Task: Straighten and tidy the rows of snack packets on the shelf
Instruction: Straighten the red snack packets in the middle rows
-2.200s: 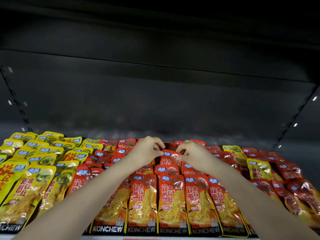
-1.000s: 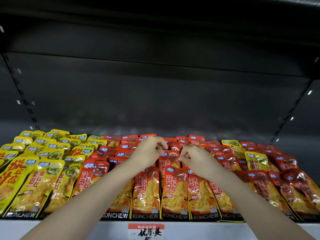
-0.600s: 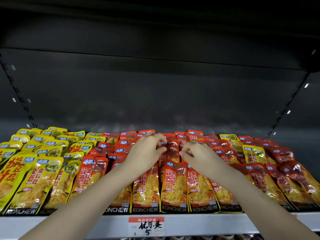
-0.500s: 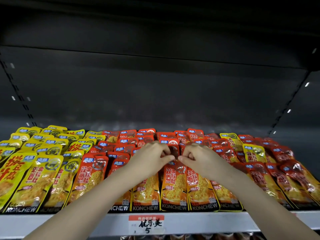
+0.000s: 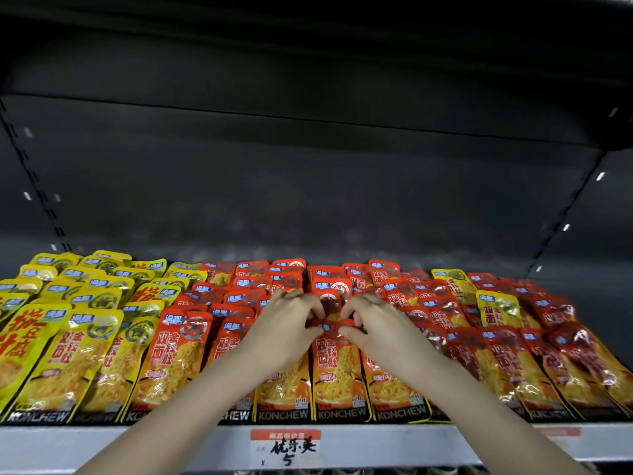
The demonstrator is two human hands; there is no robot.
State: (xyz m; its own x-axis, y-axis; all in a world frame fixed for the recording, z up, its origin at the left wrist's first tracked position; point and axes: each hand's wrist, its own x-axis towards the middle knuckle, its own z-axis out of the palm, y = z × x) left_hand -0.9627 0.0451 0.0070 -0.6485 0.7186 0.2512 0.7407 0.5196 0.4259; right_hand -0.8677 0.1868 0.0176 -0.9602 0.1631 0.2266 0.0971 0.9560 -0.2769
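Between left hand (image 5: pixel 286 325) and right hand (image 5: pixel 378 325), you're pinching orange packet (image 5: pixel 337 368) top edge; pull evenly, squaring with neighbours (image 5: pixel 394 385) beside each hand.

Dark back panel (image 5: pixel 308 186) under black upper shelf (image 5: pixel 308 63).

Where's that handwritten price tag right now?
In the head view, the price tag sits on the shelf's front edge, bottom centre, just below the orange packets.
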